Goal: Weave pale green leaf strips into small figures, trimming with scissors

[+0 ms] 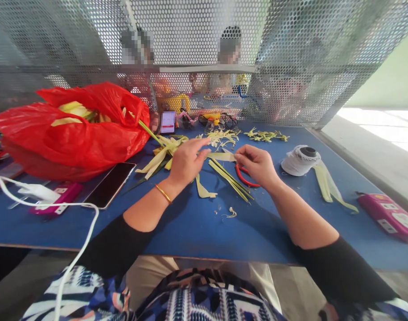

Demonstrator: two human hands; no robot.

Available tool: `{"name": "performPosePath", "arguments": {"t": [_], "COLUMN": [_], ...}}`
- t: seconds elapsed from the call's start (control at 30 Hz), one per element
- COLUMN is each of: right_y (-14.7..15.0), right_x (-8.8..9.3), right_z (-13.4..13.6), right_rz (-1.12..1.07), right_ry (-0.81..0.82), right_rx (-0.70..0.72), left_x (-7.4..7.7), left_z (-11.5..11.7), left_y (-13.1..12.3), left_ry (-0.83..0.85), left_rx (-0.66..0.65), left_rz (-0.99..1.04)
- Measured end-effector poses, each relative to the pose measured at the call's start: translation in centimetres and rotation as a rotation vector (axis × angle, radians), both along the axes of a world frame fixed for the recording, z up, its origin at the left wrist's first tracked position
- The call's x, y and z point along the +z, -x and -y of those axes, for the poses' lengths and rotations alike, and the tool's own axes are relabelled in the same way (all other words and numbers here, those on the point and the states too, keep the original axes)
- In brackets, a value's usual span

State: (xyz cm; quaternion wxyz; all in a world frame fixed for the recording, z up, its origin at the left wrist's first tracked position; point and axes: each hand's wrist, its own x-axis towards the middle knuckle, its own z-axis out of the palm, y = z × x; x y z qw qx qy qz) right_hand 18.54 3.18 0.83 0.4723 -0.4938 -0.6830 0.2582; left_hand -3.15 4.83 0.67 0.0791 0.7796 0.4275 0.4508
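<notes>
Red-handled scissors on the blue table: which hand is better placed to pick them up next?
Probably right. The red-handled scissors lie just beside the right hand; the left hand is farther, across the pale yellow leaf strip.

Glossy red plastic bag (73,133), perforated metal screen (290,53)

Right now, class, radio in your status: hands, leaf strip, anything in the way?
Right hand pinching leaf strip end; left hand on other end, grip unclear. Scissors lying under right hand.
</notes>
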Motion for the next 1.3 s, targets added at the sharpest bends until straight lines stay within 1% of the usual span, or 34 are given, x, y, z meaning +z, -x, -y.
{"name": "performPosePath", "arguments": {"t": [0.1,0.17,0.23,0.27,0.33,0.4,0.43,0.5,0.57,0.67,0.73,0.8,0.87,0.9,0.93,1.0,1.07,1.1,1.13,1.17,1.2,1.23,1.27,1.3], "right_y": [0.7,1.0,1.1,1.1,0.8,0.4,0.3,0.1,0.0,0.2,0.3,0.4,0.5,0.5,0.6,0.8,0.8,0.7,0.3,-0.3,-1.3,-2.6,-4.3,-6.4], "right_x": [0.0,0.2,0.4,0.5,0.7,0.6,0.5,0.1,-0.3,-1.1,-1.4,-1.5,-1.5,-1.5,-1.5,-1.5,-1.5,-1.3,-1.0,-0.5,0.1,0.9,1.6,2.3], "right_z": [0.6,1.0,1.2,1.2,1.0,0.6,0.4,-0.1,-0.4,-0.7,-0.7,-0.5,-0.2,0.0,0.2,0.4,0.4,0.3,0.2,0.0,-0.2,-0.5,-0.7,-1.0], "right_rz": [-0.014,-0.057,-0.109,-0.14,-0.213,-0.291,-0.318,-0.331,-0.299,-0.22,-0.154,-0.049,0.104,0.193,0.284,0.458,0.583,0.605,0.591,0.54,0.461,0.352,0.253,0.191], "right_ry": [0.018,0.051,0.077,0.081,0.074,0.08,0.102,0.19,0.288,0.343,0.287,0.141,-0.047,-0.135,-0.21,-0.309,-0.328,-0.314,-0.3,-0.297,-0.308,-0.342,-0.375,-0.394], "right_rx": [0.121,0.2,0.226,0.21,0.134,0.041,0.009,0.003,0.043,0.062,0.021,-0.045,-0.089,-0.089,-0.068,0.037,0.146,0.151,0.097,-0.019,-0.192,-0.402,-0.605,-0.804], "left_x": [-0.9,-1.4,-1.5,-1.4,-1.0,-0.4,0.0,0.7,1.2,1.6,1.5,1.3,1.0,0.8,0.6,0.2,-0.1,-0.3,-0.4,-0.6,-0.7,-0.8,-0.9,-0.9], "left_z": [0.5,0.7,0.7,0.7,0.6,0.2,-0.2,-1.1,-2.3,-3.9,-4.3,-4.0,-3.1,-2.5,-1.9,-0.8,-0.2,-0.3,-0.5,-0.9,-1.5,-2.1,-2.7,-3.2], "left_y": [-1.3,-1.8,-2.0,-1.9,-1.4,-0.4,0.3,2.1,4.3,7.0,7.6,6.9,5.0,3.9,2.7,0.7,-0.4,-0.5,-0.4,-0.1,0.4,1.0,1.7,2.5], "left_ry": [-0.002,0.042,0.165,0.254,0.45,0.593,0.625,0.628,0.613,0.528,0.509,0.501,0.524,0.521,0.529,0.555,0.554,0.559,0.559,0.556,0.536,0.495,0.432,0.372], "left_rx": [-0.236,-0.346,-0.4,-0.411,-0.424,-0.418,-0.404,-0.317,-0.201,-0.037,0.032,0.021,-0.041,-0.079,-0.129,-0.253,-0.326,-0.329,-0.302,-0.249,-0.153,-0.038,0.108,0.267], "left_rz": [-0.076,-0.111,-0.128,-0.113,-0.025,0.107,0.156,0.214,0.317,0.484,0.566,0.544,0.417,0.302,0.187,0.042,-0.004,0.015,0.062,0.124,0.206,0.264,0.29,0.266]}}
